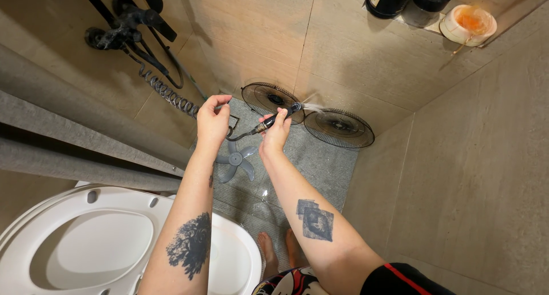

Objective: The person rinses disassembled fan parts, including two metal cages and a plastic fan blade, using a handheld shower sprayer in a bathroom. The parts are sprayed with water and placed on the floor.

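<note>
Spray nozzle (278,117) in right hand (275,133) points up-right toward fan grilles (338,128).

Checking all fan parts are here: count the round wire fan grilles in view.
2. One fan grille leans against the back wall behind the hand sprayer; the other fan grille lies to its right, near the corner. None seems hidden.

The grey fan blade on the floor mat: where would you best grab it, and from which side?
Probably by the round hub of the fan blade, coming straight down from above. It lies flat on the mat, so the thin blades give little edge, while the hub stands up in the middle.
</note>
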